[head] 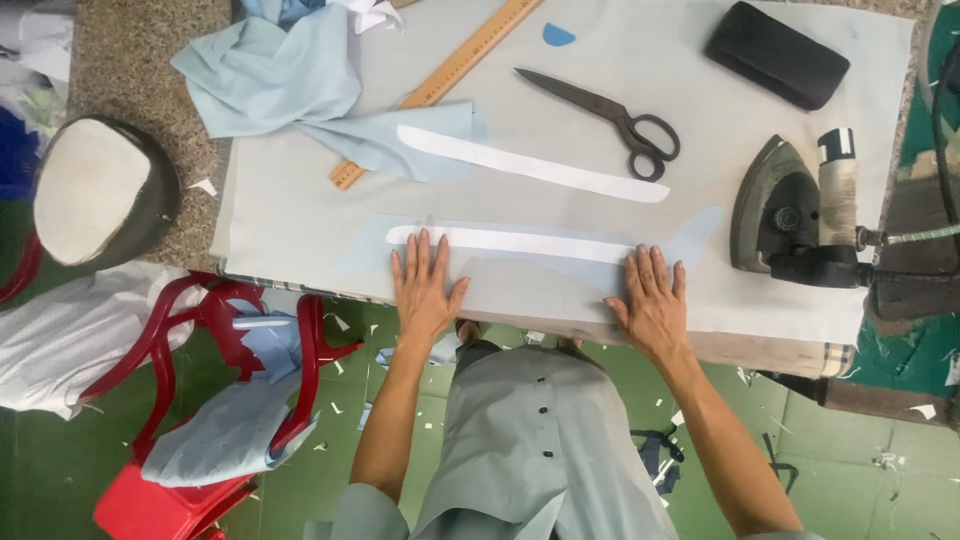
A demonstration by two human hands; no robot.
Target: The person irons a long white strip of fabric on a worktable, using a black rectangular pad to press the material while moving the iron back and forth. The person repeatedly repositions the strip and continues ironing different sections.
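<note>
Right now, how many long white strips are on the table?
2. One strip lies bare below the scissors. The other strip lies on pale blue cloth between the left hand and right hand. The cloth pile might hide more.

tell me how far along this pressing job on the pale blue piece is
Done: a white strip already lies along the pale blue fabric piece. In hand: left hand and right hand press that fabric flat. Left: the iron stands untouched, and a second white strip waits beside the scissors.

Pale blue fabric point(530, 285), white strip point(520, 241)
</note>
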